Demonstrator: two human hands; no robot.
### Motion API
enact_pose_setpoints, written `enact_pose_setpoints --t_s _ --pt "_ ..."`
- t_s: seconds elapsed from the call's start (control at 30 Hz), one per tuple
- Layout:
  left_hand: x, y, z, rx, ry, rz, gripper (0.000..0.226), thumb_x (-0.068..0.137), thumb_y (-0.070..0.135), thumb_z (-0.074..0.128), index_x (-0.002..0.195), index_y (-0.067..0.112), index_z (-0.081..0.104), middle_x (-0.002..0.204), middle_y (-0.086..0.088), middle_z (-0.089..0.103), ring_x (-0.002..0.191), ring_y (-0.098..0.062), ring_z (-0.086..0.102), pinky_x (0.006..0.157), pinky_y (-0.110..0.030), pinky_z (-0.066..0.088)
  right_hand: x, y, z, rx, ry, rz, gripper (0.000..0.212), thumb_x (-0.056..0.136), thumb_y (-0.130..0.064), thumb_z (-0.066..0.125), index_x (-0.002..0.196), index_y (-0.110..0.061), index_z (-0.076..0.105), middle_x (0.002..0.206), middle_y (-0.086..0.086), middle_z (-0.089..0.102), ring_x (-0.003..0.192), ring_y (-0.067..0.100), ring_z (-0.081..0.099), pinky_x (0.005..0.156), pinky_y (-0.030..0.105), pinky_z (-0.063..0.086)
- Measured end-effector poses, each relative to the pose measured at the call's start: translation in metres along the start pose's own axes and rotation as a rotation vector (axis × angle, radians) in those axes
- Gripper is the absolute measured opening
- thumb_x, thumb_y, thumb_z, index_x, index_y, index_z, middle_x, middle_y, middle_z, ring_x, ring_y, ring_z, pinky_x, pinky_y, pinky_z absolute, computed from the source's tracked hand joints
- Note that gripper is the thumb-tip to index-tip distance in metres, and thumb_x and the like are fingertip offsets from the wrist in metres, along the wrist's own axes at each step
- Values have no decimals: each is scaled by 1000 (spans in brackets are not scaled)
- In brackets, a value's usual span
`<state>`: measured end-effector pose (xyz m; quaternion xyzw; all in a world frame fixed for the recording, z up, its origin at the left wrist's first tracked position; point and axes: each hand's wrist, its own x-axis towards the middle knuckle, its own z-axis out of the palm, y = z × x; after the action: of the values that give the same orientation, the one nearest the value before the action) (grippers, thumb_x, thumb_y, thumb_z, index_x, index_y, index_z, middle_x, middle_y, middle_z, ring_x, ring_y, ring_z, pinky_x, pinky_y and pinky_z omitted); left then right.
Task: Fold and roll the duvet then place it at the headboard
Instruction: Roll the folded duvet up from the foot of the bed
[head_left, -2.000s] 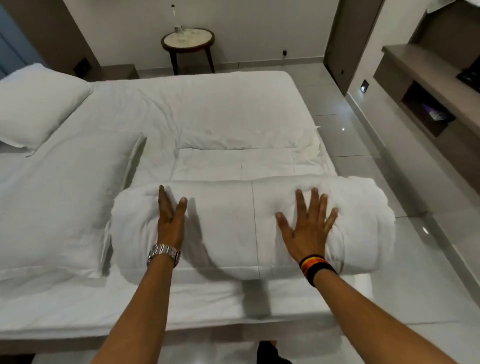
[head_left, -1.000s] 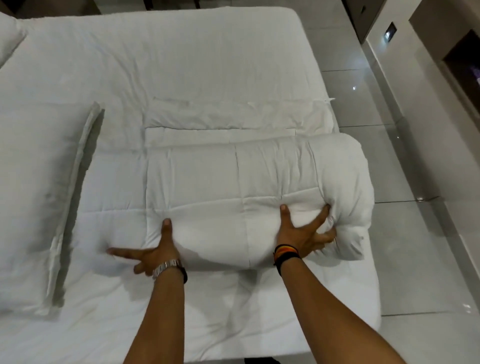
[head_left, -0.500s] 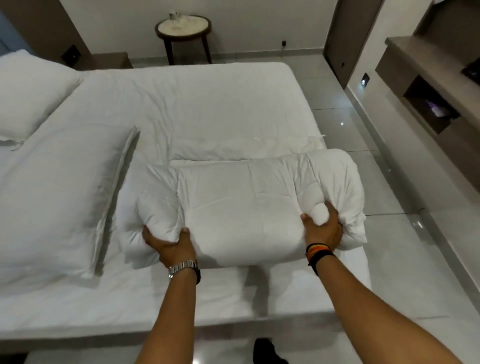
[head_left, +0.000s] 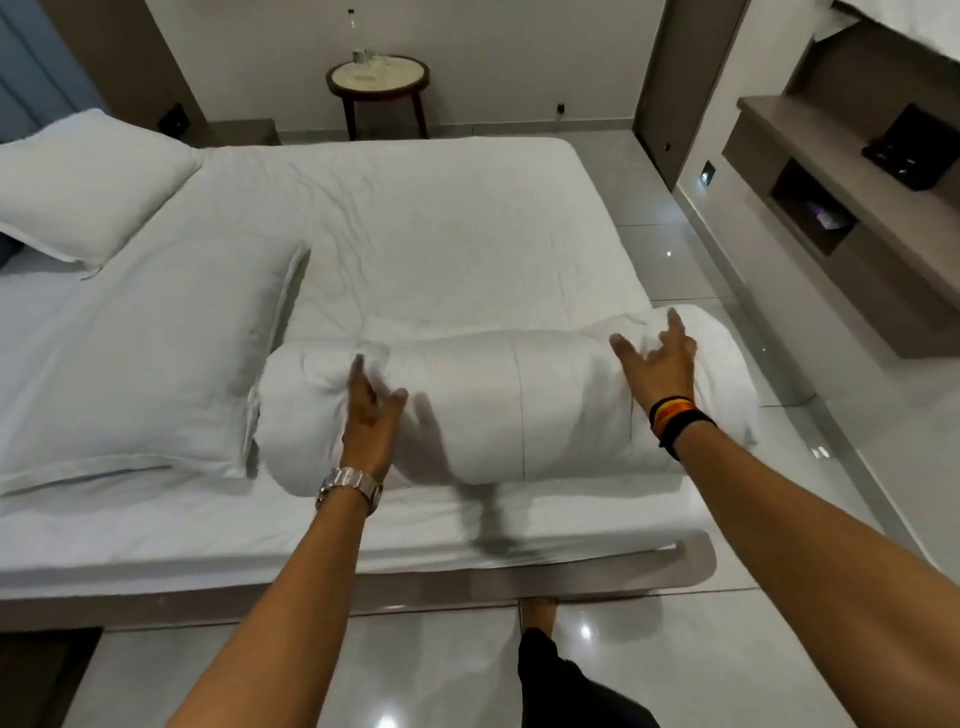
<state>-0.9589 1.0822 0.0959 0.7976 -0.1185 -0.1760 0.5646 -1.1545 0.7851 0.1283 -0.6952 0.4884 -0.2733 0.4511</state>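
Rolled duvet (head_left: 509, 410) on bed (head_left: 415, 249), left hand (head_left: 370, 415) blurred, right hand (head_left: 655, 366) spread.

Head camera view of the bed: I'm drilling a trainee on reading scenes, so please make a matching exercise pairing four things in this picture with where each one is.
Things:
1. rolled white duvet
2. silver metal wristwatch
3. round wooden side table
4. black, red and yellow wristbands

Places:
A. on the right wrist
B. by the far wall, beyond the bed
C. across the near side of the mattress, under both hands
D. on the left wrist

Pairs: 1-C, 2-D, 3-B, 4-A
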Motion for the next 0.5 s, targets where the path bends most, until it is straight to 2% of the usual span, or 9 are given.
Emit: enact_pose_setpoints --t_s 0.03,0.1,0.13,0.2,0.27,0.33,0.43,0.5 --pt "9 -7 6 227 -77 38 68 100 54 54 159 53 18 170 -1 27 154 -25 27 124 -56 17 4 4 6 -205 -54 -83 93 94 -59 70 168 -27 22 171 12 24 157 33 25 129 53 19" --pt "30 -21 23 657 -163 94 72 96 76 29 160 53 7 174 7 -1 159 -20 -7 121 -63 -9 8 27 20 -637 -134 -251 92 93 -82 46 168 -38 15 177 7 7 163 31 0 126 62 -6" --pt "43 -28 32 792 -168 112 76 93 82 18 160 52 -3 172 7 -14 157 -19 -20 118 -65 -15 12 40 27 -784 -162 -308 93 91 -89 33 168 -42 10 178 7 -2 163 31 -10 122 67 -14" --pt "73 -39 54 951 -129 161 82 87 87 1 158 50 -17 169 7 -28 152 -21 -35 114 -68 -22 33 60 44 -913 -163 -336 95 88 -95 15 167 -44 2 177 8 -12 160 34 -21 117 74 -19" --pt "99 -44 69 1020 -67 240 83 86 87 -5 159 49 -17 168 7 -29 151 -23 -37 112 -68 -24 63 70 58 -963 -128 -318 98 86 -97 8 168 -44 0 177 8 -13 160 36 -23 115 77 -18" --pt "136 -44 87 1065 -29 299 82 90 86 2 161 47 -10 171 5 -21 154 -25 -31 111 -69 -25 103 81 74 -992 -151 -247 100 83 -99 5 167 -45 -3 177 5 -13 160 36 -22 114 78 -16" --pt "194 -53 124 1140 -53 319 80 94 84 15 163 44 0 174 2 -7 157 -29 -19 112 -68 -25 149 121 105 -1019 -215 -133 99 80 -100 0 163 -48 -18 174 0 -26 158 36 -27 113 80 -12" --pt "222 -72 143 1193 -86 292 81 94 83 14 164 43 1 174 1 -6 158 -29 -18 113 -69 -23 170 142 129 -1019 -246 -96 98 80 -99 -3 160 -47 -26 171 -1 -35 157 38 -30 111 82 -9"
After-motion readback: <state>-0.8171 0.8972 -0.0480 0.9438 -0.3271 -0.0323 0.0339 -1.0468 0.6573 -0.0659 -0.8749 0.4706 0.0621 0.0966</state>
